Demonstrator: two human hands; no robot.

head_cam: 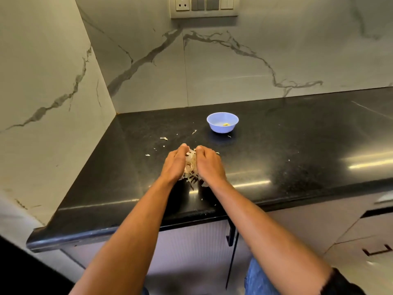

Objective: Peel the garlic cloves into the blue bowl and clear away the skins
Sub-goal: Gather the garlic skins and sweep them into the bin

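A person's two hands cup a pile of pale garlic skins (pixel 190 165) on a glossy black counter (pixel 297 135), not far from its rounded front edge. The left hand (pixel 175 163) presses the pile from the left and the right hand (pixel 209 163) from the right, fingers bent inward around the skins, fingertips nearly meeting at the far side. Beyond the hands, well apart, stands the blue bowl (pixel 222 122), with a small yellowish piece in the bottom. Loose skin scraps (pixel 163 138) lie between the pile and the bowl and to the left. To the right the counter runs wide and open; marble walls close the left and back.
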